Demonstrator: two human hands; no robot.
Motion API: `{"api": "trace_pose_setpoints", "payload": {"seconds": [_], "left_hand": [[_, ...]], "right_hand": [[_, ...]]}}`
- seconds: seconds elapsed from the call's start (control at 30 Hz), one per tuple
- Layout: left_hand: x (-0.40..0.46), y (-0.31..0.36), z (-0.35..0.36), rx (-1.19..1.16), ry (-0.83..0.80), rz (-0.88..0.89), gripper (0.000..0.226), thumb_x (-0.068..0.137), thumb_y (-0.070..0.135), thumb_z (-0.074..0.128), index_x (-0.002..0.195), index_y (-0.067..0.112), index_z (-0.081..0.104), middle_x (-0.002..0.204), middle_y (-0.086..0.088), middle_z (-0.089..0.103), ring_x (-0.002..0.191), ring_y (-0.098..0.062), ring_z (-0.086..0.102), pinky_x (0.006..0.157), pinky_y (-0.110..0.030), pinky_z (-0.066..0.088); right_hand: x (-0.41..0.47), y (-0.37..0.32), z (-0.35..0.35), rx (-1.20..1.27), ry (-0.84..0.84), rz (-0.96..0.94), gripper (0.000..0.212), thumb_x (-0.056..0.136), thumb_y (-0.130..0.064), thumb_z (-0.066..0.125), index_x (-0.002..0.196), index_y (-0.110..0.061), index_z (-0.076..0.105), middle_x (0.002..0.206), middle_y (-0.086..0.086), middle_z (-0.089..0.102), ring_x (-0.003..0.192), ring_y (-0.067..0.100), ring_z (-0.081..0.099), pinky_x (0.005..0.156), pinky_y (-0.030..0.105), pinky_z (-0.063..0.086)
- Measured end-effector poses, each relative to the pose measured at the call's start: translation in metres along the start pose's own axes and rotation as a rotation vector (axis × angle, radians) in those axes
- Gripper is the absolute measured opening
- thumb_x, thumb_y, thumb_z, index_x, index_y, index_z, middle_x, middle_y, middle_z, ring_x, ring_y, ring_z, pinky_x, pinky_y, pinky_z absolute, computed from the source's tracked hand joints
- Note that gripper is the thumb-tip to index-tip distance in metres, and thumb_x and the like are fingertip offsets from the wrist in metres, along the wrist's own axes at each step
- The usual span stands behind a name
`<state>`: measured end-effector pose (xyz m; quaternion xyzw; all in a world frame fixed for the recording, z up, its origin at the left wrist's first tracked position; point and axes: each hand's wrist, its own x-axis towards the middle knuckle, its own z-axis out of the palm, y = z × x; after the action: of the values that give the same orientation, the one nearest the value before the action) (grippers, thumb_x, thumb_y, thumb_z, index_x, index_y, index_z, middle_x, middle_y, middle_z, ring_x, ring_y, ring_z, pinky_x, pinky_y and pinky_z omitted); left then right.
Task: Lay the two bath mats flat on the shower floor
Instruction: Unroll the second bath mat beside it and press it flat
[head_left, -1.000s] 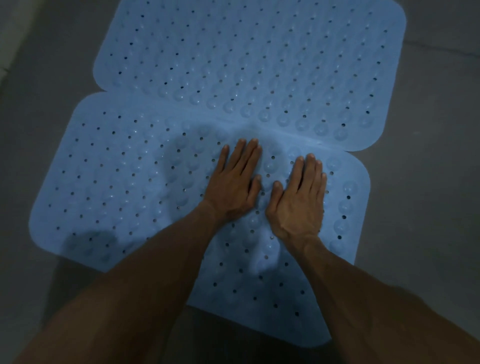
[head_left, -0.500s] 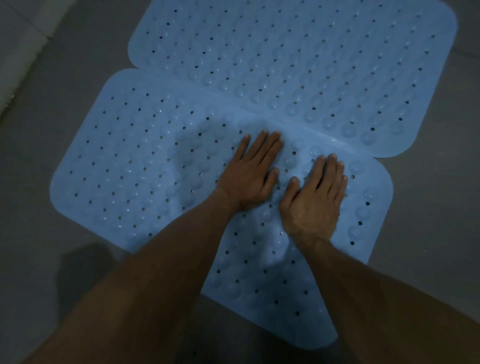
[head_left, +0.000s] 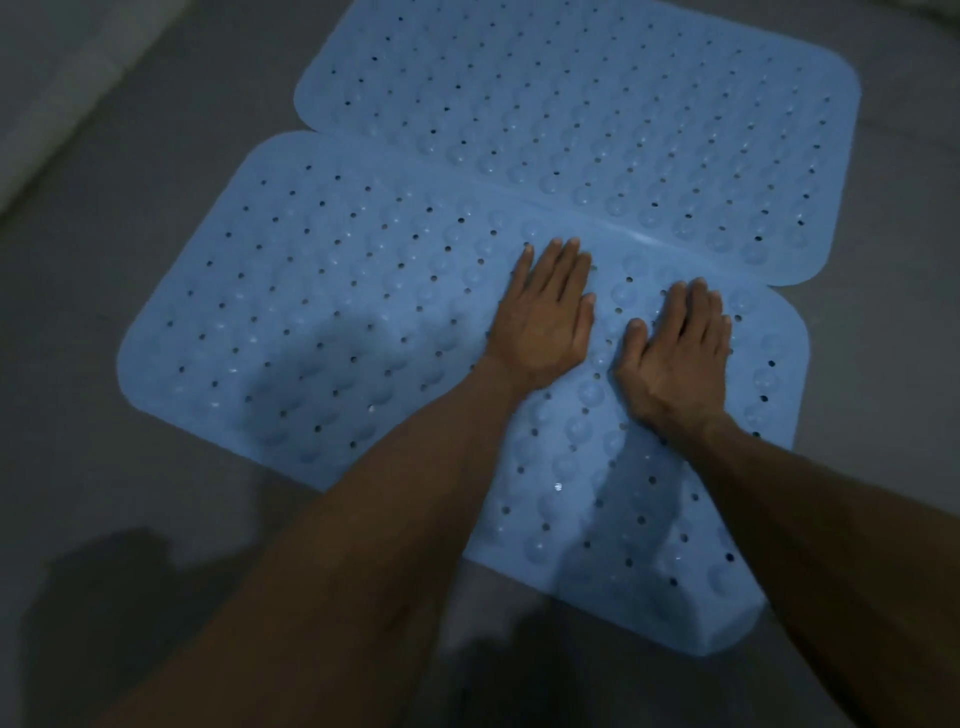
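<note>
Two light blue bath mats with drain holes and suction bumps lie on the grey floor. The far mat lies flat at the top of the view. The near mat lies in front of it, and its far edge overlaps the far mat a little. My left hand presses flat on the near mat close to that seam, fingers straight. Just to its right, my right hand lies flat on the same mat, palm down. The near mat's bottom right corner looks slightly raised.
The grey shower floor surrounds the mats on all sides. A paler strip, perhaps a step or wall base, runs along the top left. My shadow falls on the floor at the bottom left.
Both hands stay flat on the near mat, side by side, and have drifted slightly apart. The view has shifted, so the mats sit further right and lower.
</note>
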<state>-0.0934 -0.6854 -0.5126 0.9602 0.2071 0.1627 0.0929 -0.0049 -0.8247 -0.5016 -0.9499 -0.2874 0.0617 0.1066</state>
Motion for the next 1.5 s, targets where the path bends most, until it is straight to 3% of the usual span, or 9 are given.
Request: {"api": "trace_pose_setpoints", "payload": {"seconds": [0.13,0.2,0.37,0.57,0.7,0.87,1.17,1.3,1.5], "left_hand": [[-0.042,-0.035,-0.023,0.041,-0.043,0.039,0.052,0.102,0.032,0.029,0.139,0.0,0.05,0.146,-0.016,0.047,0.138,-0.028,0.041,0.117,-0.048,0.025],[-0.063,-0.071,-0.037,0.069,-0.004,0.038,0.053,0.103,0.032,0.028,0.137,-0.002,0.052,0.144,-0.018,0.049,0.137,-0.029,0.044,0.116,-0.049,0.027],[-0.11,-0.158,-0.074,0.198,0.044,0.055,0.052,0.103,0.031,0.034,0.135,-0.006,0.051,0.142,-0.023,0.049,0.134,-0.035,0.046,0.112,-0.053,0.033],[-0.14,-0.204,-0.086,0.202,0.008,-0.002,0.055,0.102,0.032,0.034,0.142,-0.005,0.043,0.149,-0.021,0.04,0.14,-0.032,0.038,0.117,-0.051,0.025],[-0.143,-0.209,-0.081,0.127,0.032,-0.029,0.056,0.103,0.033,0.032,0.146,-0.003,0.037,0.154,-0.019,0.034,0.145,-0.03,0.03,0.119,-0.051,0.02],[-0.142,-0.212,-0.078,0.111,0.043,-0.037,0.053,0.103,0.03,0.036,0.146,-0.001,0.038,0.153,-0.017,0.035,0.145,-0.029,0.03,0.116,-0.054,0.024],[-0.135,-0.21,-0.088,0.06,-0.183,-0.136,0.059,0.101,0.036,0.024,0.154,0.011,0.023,0.161,-0.008,0.019,0.15,-0.023,0.012,0.121,-0.049,0.008],[-0.136,-0.211,-0.088,0.063,-0.164,-0.093,0.055,0.101,0.033,0.028,0.154,0.018,0.026,0.161,-0.009,0.019,0.15,-0.027,0.013,0.12,-0.052,0.01],[-0.132,-0.209,-0.087,0.09,-0.188,-0.083,0.055,0.099,0.029,0.031,0.151,0.012,0.034,0.159,-0.016,0.023,0.149,-0.033,0.016,0.117,-0.057,0.015]], "right_hand": [[0.005,-0.007,-0.008,-0.112,-0.181,0.1,0.073,0.1,-0.048,0.018,0.158,-0.006,0.002,0.165,0.016,-0.006,0.152,0.031,-0.008,0.123,0.047,-0.005],[-0.004,-0.029,-0.013,-0.133,-0.152,0.143,0.072,0.101,-0.046,0.018,0.157,-0.004,0.004,0.165,0.018,-0.005,0.152,0.032,-0.008,0.123,0.047,-0.005],[-0.054,-0.144,0.005,0.015,-0.058,-0.108,0.064,0.105,-0.04,0.023,0.158,-0.007,0.01,0.166,0.014,0.001,0.153,0.028,-0.002,0.124,0.043,-0.005],[-0.098,-0.238,0.05,0.098,-0.102,-0.136,0.065,0.104,-0.041,0.023,0.158,-0.009,0.008,0.166,0.011,0.0,0.153,0.024,-0.005,0.123,0.043,-0.008],[-0.106,-0.244,0.07,0.041,-0.068,-0.118,0.065,0.103,-0.044,0.018,0.159,-0.012,0.008,0.166,0.009,-0.001,0.153,0.022,-0.007,0.123,0.045,-0.006],[-0.106,-0.245,0.073,0.004,-0.036,-0.103,0.065,0.103,-0.045,0.019,0.159,-0.013,0.009,0.167,0.007,0.0,0.153,0.022,-0.005,0.124,0.046,-0.001],[-0.103,-0.248,0.071,0.007,-0.048,-0.087,0.066,0.102,-0.046,0.023,0.159,-0.014,0.012,0.167,0.007,0.003,0.154,0.022,-0.003,0.124,0.047,0.0],[-0.103,-0.247,0.071,0.003,-0.045,-0.084,0.066,0.103,-0.046,0.025,0.159,-0.014,0.011,0.167,0.007,0.003,0.154,0.021,-0.003,0.124,0.048,0.001],[-0.102,-0.247,0.072,0.008,-0.064,-0.08,0.067,0.102,-0.046,0.027,0.159,-0.014,0.009,0.167,0.007,0.001,0.153,0.02,-0.006,0.124,0.047,-0.001]]}}
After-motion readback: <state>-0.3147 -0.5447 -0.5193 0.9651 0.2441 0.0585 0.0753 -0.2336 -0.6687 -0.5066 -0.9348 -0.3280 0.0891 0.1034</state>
